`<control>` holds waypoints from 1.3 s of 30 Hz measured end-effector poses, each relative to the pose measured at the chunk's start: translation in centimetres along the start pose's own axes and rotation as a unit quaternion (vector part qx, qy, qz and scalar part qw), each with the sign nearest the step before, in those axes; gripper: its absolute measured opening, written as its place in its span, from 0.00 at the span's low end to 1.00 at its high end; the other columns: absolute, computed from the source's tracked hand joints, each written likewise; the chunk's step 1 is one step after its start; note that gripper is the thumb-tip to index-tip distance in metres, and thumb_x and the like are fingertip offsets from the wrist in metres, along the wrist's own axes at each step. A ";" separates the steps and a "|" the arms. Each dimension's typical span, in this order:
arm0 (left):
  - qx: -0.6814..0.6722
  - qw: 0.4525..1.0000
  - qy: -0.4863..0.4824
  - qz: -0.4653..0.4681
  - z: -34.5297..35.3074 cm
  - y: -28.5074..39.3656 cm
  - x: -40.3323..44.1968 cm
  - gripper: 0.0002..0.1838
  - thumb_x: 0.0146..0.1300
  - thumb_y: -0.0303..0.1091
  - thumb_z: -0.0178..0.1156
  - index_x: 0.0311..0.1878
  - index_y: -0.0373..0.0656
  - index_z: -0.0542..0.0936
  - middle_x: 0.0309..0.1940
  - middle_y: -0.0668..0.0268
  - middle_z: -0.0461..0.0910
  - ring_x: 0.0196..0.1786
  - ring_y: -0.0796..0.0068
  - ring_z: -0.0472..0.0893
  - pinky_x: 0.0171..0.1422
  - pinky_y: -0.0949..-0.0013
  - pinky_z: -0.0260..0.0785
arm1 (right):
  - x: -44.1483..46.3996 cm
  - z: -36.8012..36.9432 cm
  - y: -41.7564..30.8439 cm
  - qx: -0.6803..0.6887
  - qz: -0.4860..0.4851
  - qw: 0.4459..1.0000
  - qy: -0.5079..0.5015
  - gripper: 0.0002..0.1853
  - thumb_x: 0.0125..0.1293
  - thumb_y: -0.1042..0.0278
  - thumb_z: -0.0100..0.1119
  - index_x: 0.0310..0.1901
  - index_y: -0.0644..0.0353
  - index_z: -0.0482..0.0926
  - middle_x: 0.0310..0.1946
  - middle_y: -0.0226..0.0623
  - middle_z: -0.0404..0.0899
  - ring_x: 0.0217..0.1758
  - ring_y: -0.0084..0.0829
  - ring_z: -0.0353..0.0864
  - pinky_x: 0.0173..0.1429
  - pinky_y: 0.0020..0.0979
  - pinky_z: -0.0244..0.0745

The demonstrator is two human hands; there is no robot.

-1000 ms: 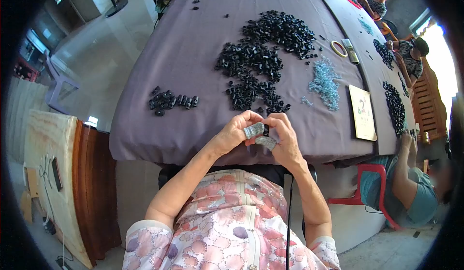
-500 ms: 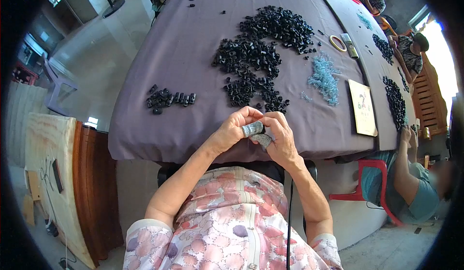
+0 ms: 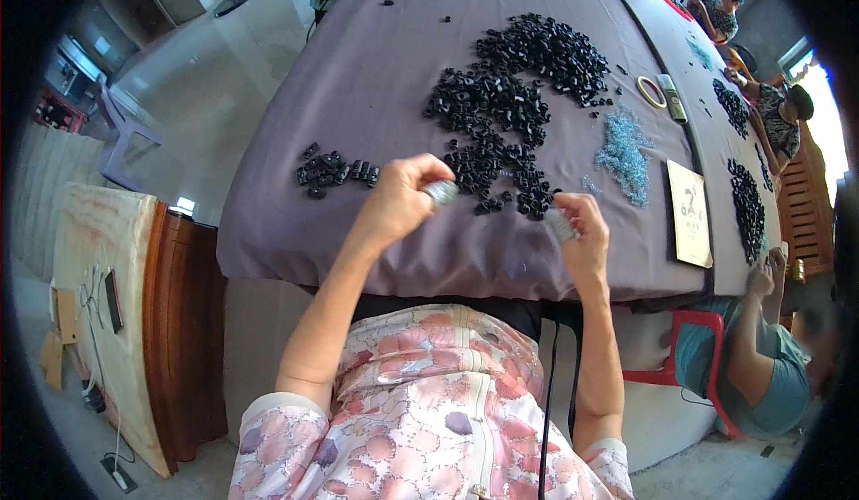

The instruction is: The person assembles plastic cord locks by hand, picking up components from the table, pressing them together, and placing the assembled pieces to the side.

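Note:
My left hand (image 3: 403, 200) is over the table beside a small group of black cylindrical plastic pieces (image 3: 324, 171). Its fingers are curled together, and whatever they may hold is hidden. Grey wrapping covers a fingertip. My right hand (image 3: 585, 232) is at the near right edge of a large pile of small black plastic parts (image 3: 492, 102). Its thumb and forefinger are a little apart, one wrapped in grey, and no held piece shows between them. Right of the pile lies a heap of small clear-blue springlike pieces (image 3: 624, 156).
A booklet (image 3: 688, 214), a roll of tape (image 3: 651, 92) and a handheld device (image 3: 671, 97) lie on the cloth-covered table (image 3: 304, 232). A co-worker (image 3: 761, 357) sits on a red chair (image 3: 693, 321) at right, with others farther back. A wooden cabinet (image 3: 183, 339) stands left.
My hands were together at the table's near edge and have separated. The left moved leftward and up towards the small group, the right rightward to the pile's edge. The view shifted slightly.

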State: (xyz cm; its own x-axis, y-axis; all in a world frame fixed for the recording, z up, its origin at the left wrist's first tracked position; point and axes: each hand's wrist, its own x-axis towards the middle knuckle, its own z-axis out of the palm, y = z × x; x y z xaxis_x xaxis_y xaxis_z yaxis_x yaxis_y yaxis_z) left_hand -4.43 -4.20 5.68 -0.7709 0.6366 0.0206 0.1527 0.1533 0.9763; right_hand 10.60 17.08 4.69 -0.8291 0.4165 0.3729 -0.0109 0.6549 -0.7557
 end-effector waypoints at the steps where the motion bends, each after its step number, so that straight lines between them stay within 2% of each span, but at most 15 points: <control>1: 0.090 0.994 0.041 0.034 -0.7 -0.4 0.0 0.08 0.51 0.15 0.54 0.33 0.38 0.78 0.27 0.70 0.79 0.30 0.81 0.77 0.33 0.76 0.70 | 0.1 -0.5 1.4 0.000 0.030 0.999 0.015 0.13 0.52 0.78 0.60 0.41 0.62 0.76 0.34 0.36 0.76 0.33 0.25 0.74 0.37 0.25 0.69; 2: 0.191 0.976 0.066 0.080 -1.3 -0.9 0.0 0.07 0.50 0.16 0.54 0.33 0.36 0.77 0.27 0.67 0.80 0.30 0.80 0.78 0.35 0.75 0.70 | 0.3 -1.2 2.6 -0.002 0.058 0.998 0.031 0.11 0.53 0.79 0.59 0.40 0.63 0.77 0.32 0.35 0.76 0.32 0.24 0.73 0.37 0.24 0.69; 3: 0.232 0.967 0.066 0.085 -1.7 -1.3 0.0 0.07 0.50 0.17 0.55 0.33 0.36 0.77 0.27 0.62 0.79 0.30 0.73 0.79 0.38 0.71 0.69 | 0.5 -1.9 3.4 -0.019 0.073 0.997 0.030 0.11 0.53 0.80 0.57 0.39 0.63 0.77 0.31 0.35 0.76 0.32 0.24 0.73 0.37 0.24 0.69; 5: 0.350 0.927 0.085 0.103 -1.9 -1.7 -0.3 0.08 0.49 0.19 0.56 0.34 0.37 0.78 0.28 0.59 0.76 0.32 0.63 0.78 0.40 0.64 0.69 | 0.8 -2.7 4.6 -0.046 0.106 0.993 0.029 0.10 0.53 0.82 0.54 0.39 0.64 0.77 0.29 0.34 0.77 0.31 0.23 0.74 0.36 0.24 0.68; 8: 0.396 0.899 0.109 0.150 -1.7 -3.0 -0.3 0.09 0.48 0.20 0.57 0.34 0.37 0.79 0.30 0.59 0.73 0.35 0.58 0.76 0.42 0.60 0.68 | 1.4 -2.9 4.7 -0.096 0.114 0.988 0.035 0.09 0.53 0.81 0.53 0.36 0.63 0.78 0.28 0.40 0.77 0.31 0.32 0.76 0.38 0.30 0.70; 11: 0.433 0.878 0.119 0.168 -1.5 -3.0 0.0 0.09 0.48 0.20 0.57 0.35 0.37 0.79 0.31 0.59 0.72 0.37 0.60 0.76 0.43 0.60 0.68 | 3.1 -2.9 5.8 -0.167 0.074 0.982 0.050 0.08 0.53 0.79 0.53 0.36 0.61 0.78 0.30 0.43 0.77 0.34 0.39 0.77 0.40 0.34 0.70; 16: 0.432 0.871 0.141 0.188 -1.4 -3.2 0.3 0.10 0.47 0.19 0.57 0.35 0.36 0.80 0.31 0.58 0.71 0.36 0.59 0.75 0.44 0.61 0.68 | 4.3 -2.1 6.6 -0.261 0.080 0.961 0.047 0.09 0.51 0.72 0.56 0.36 0.59 0.79 0.34 0.43 0.77 0.39 0.45 0.76 0.44 0.39 0.70; 22: 0.365 0.904 0.145 0.171 -1.7 -2.0 1.7 0.11 0.48 0.21 0.54 0.37 0.40 0.79 0.34 0.58 0.75 0.39 0.57 0.77 0.45 0.61 0.68 | 4.3 -1.8 5.4 -0.313 0.070 0.947 0.009 0.13 0.51 0.76 0.53 0.39 0.55 0.79 0.34 0.41 0.74 0.41 0.45 0.75 0.44 0.40 0.70; 27: 0.313 0.917 0.149 0.197 -1.4 -3.3 6.6 0.10 0.51 0.21 0.54 0.37 0.41 0.79 0.34 0.58 0.75 0.38 0.59 0.77 0.44 0.62 0.69 | 3.7 -1.6 4.3 -0.341 0.066 0.938 0.002 0.13 0.52 0.75 0.54 0.40 0.53 0.80 0.37 0.40 0.74 0.41 0.44 0.75 0.43 0.39 0.71; 30: 0.302 0.922 0.145 0.193 -0.6 -3.5 8.1 0.10 0.51 0.21 0.56 0.38 0.41 0.79 0.33 0.58 0.75 0.36 0.60 0.78 0.42 0.62 0.70 | 3.2 -1.0 3.8 -0.341 0.063 0.938 0.007 0.12 0.52 0.76 0.53 0.39 0.55 0.78 0.37 0.40 0.73 0.41 0.45 0.75 0.42 0.40 0.71; 33: 0.296 0.927 0.175 0.151 -0.2 -3.4 9.9 0.12 0.51 0.21 0.56 0.40 0.43 0.79 0.33 0.58 0.75 0.37 0.60 0.77 0.43 0.62 0.69 | 2.9 -0.4 4.3 -0.345 0.035 0.938 0.015 0.10 0.53 0.77 0.50 0.38 0.58 0.74 0.36 0.41 0.72 0.40 0.46 0.74 0.41 0.41 0.69; 36: 0.303 0.917 0.191 0.174 -0.4 -3.3 11.7 0.13 0.53 0.26 0.57 0.44 0.44 0.77 0.35 0.58 0.75 0.39 0.60 0.76 0.46 0.62 0.68 | 2.5 -0.2 4.9 -0.325 -0.007 0.946 0.019 0.08 0.54 0.78 0.49 0.37 0.60 0.71 0.36 0.42 0.71 0.40 0.46 0.73 0.41 0.42 0.68; 39: 0.319 0.909 0.179 0.199 0.2 -4.0 13.5 0.12 0.55 0.29 0.57 0.43 0.43 0.79 0.38 0.58 0.74 0.42 0.59 0.75 0.48 0.60 0.68 | 2.1 0.1 4.9 -0.310 0.012 0.950 0.037 0.08 0.54 0.79 0.48 0.37 0.61 0.71 0.35 0.42 0.71 0.40 0.47 0.73 0.42 0.42 0.67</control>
State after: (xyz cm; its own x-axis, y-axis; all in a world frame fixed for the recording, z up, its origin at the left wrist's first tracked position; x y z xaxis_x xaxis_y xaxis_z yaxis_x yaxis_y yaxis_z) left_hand -15.33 3.94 2.01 -0.7100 0.4679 0.5263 0.7038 0.4447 0.5540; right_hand 8.75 21.11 1.77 -0.7832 0.4644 0.4134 0.3585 0.8806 -0.3100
